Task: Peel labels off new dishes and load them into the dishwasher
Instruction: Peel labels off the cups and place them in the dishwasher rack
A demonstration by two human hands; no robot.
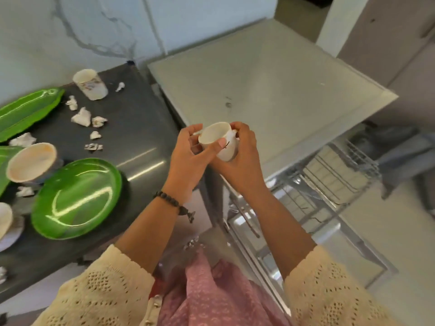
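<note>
Both my hands hold a small white cup (215, 135) in mid-air over the edge of the pale counter. My left hand (190, 151) grips its left side, the thumb pressed on the cup's front wall. Cradling the cup from the right and below is my right hand (242, 156), fingers curled over the rim side. A thin dark mark shows on the cup's side near my left thumb. Below right, the dishwasher's wire rack (329, 180) is pulled out.
The dark counter (141, 137) at left bears a round green plate (77, 198), a leaf-shaped green dish (26, 111), a patterned mug (90, 84), a large cup (31, 162) and several crumpled label scraps (82, 117). A pale counter (270, 78) lies ahead.
</note>
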